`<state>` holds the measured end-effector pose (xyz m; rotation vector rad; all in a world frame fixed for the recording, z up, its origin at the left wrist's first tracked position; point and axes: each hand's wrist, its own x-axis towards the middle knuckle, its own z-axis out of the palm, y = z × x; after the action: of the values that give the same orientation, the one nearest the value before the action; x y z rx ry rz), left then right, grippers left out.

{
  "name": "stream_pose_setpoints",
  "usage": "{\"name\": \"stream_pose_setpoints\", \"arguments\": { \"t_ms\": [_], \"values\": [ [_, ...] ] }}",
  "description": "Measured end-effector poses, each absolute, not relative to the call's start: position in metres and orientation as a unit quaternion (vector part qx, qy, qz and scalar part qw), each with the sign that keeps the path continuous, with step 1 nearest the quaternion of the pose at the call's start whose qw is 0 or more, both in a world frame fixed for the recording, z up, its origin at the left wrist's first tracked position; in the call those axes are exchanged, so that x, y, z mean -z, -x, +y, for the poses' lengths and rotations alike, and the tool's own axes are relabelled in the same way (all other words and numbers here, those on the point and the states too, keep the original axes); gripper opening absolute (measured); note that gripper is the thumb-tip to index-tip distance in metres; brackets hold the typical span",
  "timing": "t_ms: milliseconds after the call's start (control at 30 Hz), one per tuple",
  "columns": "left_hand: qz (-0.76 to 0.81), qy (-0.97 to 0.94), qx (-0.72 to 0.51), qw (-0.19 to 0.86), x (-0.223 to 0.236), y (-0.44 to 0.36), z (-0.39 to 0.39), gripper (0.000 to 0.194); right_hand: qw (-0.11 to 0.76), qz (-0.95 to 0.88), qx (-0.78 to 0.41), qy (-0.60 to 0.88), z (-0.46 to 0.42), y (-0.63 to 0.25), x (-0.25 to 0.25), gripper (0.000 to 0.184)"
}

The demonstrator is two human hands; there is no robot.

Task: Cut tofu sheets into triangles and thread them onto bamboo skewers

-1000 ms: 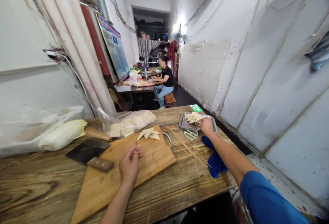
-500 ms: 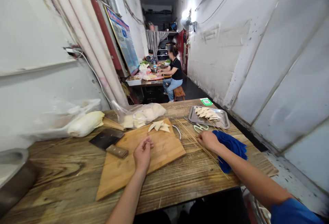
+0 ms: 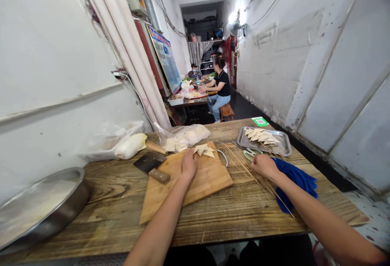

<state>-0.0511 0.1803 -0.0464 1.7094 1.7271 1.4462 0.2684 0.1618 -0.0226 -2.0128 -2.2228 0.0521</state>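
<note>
At the cutting board's (image 3: 210, 180) far edge: pale triangular slices (image 3: 204, 150); left hand (image 3: 189, 165), newly advanced, lies beside them, fingers' grip indeterminable. Toward the counter's (image 3: 237, 217) right edge: thin wooden skewers (image 3: 239, 161); right hand (image 3: 264, 166) adjoins them, fingers curled, hold unclear. Each material has one hand alongside.

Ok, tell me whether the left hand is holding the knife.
No, the left hand is at the pale triangles on the cutting board, while the knife lies apart from that hand.

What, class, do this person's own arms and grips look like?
The left grip and right grip are ungloved human hands. The left forearm and right forearm are uncovered and taper forward, with no watch or bracelet visible. Sleeves are not clearly in view.
</note>
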Motion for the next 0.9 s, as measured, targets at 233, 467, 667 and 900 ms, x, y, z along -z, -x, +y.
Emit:
{"name": "stream_pose_setpoints", "arguments": {
  "t_ms": [233,467,667,900],
  "values": [
    [0.606,-0.535,-0.517,0.280,0.043,0.057,0.212,0.026,0.249,-0.721,-0.069,0.643,0.168,-0.276,0.001,0.012],
    [0.491,-0.345,-0.605,0.523,0.030,0.061,0.181,0.012,0.518,-0.598,-0.399,0.463,0.156,-0.221,-0.009,0.023],
    [0.393,-0.275,-0.617,0.624,0.037,0.055,0.137,0.020,0.448,-0.540,-0.599,0.387,0.137,-0.152,-0.003,0.022],
    [0.420,-0.275,-0.652,0.568,0.040,0.051,0.127,0.029,0.409,-0.491,-0.697,0.325,0.128,-0.127,0.021,0.027]
  ]
}}
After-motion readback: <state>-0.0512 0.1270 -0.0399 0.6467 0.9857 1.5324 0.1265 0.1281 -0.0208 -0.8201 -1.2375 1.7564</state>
